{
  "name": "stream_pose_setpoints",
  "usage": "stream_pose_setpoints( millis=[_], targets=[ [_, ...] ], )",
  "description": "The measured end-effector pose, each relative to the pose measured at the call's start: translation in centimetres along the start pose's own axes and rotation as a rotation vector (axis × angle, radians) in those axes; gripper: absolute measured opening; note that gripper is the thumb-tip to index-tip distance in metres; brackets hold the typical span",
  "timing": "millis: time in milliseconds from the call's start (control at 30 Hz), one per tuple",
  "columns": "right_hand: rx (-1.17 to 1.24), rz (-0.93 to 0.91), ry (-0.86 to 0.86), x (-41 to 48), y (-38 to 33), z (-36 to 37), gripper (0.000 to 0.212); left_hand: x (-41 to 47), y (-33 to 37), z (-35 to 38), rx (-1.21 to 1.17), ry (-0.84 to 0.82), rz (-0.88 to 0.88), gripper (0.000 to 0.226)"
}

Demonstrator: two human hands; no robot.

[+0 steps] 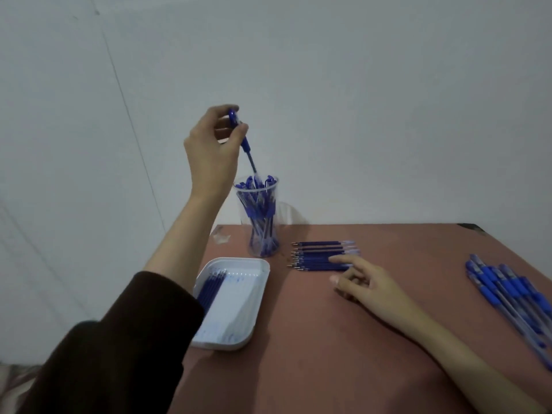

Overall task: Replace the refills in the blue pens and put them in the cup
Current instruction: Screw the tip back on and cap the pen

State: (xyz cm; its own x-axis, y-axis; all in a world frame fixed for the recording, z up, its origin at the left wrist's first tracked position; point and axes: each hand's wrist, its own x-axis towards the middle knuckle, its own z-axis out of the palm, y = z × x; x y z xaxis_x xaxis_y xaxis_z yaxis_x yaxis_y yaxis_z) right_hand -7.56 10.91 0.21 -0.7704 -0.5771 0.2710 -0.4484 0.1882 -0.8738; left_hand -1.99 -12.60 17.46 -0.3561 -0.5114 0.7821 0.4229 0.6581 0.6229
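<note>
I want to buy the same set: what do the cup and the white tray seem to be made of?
The cup: clear plastic by the look, though glass is possible; glossy, and the blue pens inside show through its wall. The white tray: probably plastic, smooth with a slight sheen and rounded, moulded-looking corners.

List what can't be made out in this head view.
1. Pile of pens: cut off by the right edge; count unknown.
2. Pens inside the cup: overlapping, too crowded to count.
3. Pen in the left hand: tip blurred at the cup rim; in or above, unclear.
4. Right hand: index finger over the row of refills; contact unclear.
5. Tray refills: near ends hidden by the sleeve.
</note>
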Motion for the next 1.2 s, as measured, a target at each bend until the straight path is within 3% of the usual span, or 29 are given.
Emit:
stream_pose_setpoints(
  millis=[267, 667, 867, 1000, 1200],
  targets=[
    [-0.027, 0.008, -0.013, 0.2, 0.4, 0.0, 0.027, 0.1, -3.6, 1.4, 0.165, -0.177, -0.085, 0.028],
    [-0.098, 0.014, -0.029, -0.2, -0.6, -0.1, 0.026, -0.6, -5.4, 2.5, 0.570, -0.437, -0.111, 0.012],
    [-0.111, 0.024, -0.027, -0.2, -0.6, 0.0, 0.024, -0.6, -4.5, 2.2, 0.782, -0.513, -0.092, 0.033],
    [-0.098, 0.025, -0.025, -0.1, -0.6, 0.0, 0.023, -0.7, -4.5, 1.9, 0.733, -0.509, -0.115, 0.039],
    [-0.102, -0.024, 0.145, 0.1, -0.8, -1.2, 0.024, -5.4, -1.7, 3.4, 0.548, -0.357, 0.081, 0.026]
  ],
)
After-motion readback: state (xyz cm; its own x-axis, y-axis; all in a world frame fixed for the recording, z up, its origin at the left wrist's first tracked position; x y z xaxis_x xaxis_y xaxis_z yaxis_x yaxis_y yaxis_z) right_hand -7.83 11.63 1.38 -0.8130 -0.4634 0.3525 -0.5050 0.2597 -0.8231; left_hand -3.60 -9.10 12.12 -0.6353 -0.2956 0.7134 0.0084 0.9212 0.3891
